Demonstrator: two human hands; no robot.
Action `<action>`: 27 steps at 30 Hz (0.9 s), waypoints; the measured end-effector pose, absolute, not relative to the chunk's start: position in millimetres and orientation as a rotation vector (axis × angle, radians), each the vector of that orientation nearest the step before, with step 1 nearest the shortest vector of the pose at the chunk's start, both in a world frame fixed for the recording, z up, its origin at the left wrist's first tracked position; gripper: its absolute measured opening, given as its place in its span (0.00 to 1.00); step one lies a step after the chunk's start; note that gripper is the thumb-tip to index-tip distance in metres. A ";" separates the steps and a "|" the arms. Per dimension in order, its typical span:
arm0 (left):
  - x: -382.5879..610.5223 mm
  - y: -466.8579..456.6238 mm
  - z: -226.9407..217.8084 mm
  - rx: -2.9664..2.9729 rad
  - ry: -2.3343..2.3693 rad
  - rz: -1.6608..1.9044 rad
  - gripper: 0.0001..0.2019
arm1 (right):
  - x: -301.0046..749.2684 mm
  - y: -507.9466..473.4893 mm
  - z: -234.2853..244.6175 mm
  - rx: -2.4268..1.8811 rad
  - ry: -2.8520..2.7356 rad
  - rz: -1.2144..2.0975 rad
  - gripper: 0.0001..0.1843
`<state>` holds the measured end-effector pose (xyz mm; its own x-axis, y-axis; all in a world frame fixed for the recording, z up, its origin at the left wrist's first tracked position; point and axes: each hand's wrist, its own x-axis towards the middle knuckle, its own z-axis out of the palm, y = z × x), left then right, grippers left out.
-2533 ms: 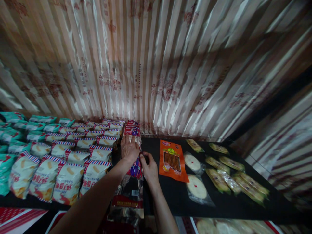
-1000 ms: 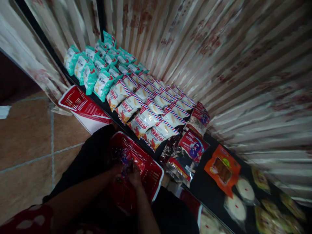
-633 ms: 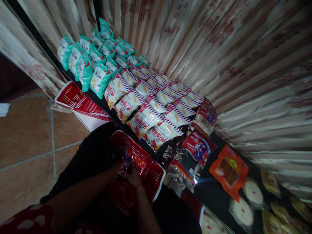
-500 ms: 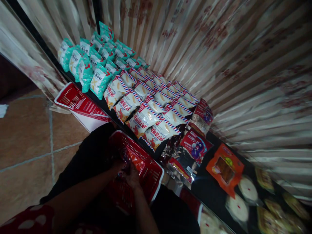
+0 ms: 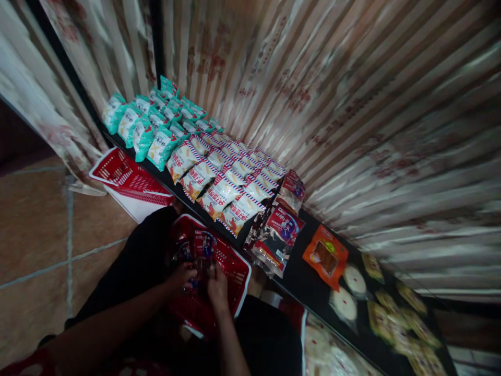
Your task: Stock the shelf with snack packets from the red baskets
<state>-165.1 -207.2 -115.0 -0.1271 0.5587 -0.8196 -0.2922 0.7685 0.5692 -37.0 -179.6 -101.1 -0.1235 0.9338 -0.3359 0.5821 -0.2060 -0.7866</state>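
Note:
My left hand [image 5: 181,277] and my right hand [image 5: 217,288] are close together over a red plastic basket [image 5: 235,279] between my legs. Fingers of both are closed on dark red and purple snack packets; one packet [image 5: 205,245] stands up between them, its printed front showing. A second dark packet [image 5: 182,249] lies by my left hand, partly in shadow. How many packets are gripped is hard to make out in the dim light. On the black shelf just beyond the basket lies a larger packet of similar print [image 5: 277,235].
Rows of teal snack bags [image 5: 161,149] and white-and-red snack bags [image 5: 219,196] fill the black shelf [image 5: 299,261]. Right of them lie an orange packet [image 5: 326,257], round white packs [image 5: 343,304] and yellow packs [image 5: 391,326]. Another red basket [image 5: 129,175] sits at left. A curtain [image 5: 313,94] hangs behind.
The dark red packet has come up into view between my hands, its front now visible. The orange item seen in the basket earlier no longer shows. My view has shifted slightly.

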 end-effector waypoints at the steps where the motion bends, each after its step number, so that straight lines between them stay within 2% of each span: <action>1: -165.6 -209.2 -108.5 0.251 1.500 0.748 0.17 | -35.4 -182.6 -93.5 -1.710 -1.629 1.300 0.21; 7: -165.7 -226.7 -61.4 0.567 1.408 0.800 0.22 | -23.0 -204.3 -35.9 -1.517 -1.422 1.381 0.22; 11: -159.2 -232.5 -32.5 0.963 1.493 0.884 0.17 | -13.4 -211.6 1.5 -1.450 -1.354 1.394 0.22; 17: -135.4 -210.3 25.0 1.200 1.445 0.842 0.11 | 11.1 -199.8 36.1 -1.441 -1.242 1.146 0.19; 23: -92.5 -158.3 64.1 1.289 1.249 0.936 0.15 | 57.1 -147.4 55.4 -1.455 -1.170 0.922 0.33; 27: -55.2 -115.3 66.9 1.359 1.297 1.081 0.24 | 86.0 -97.5 66.5 -1.498 -1.226 0.634 0.38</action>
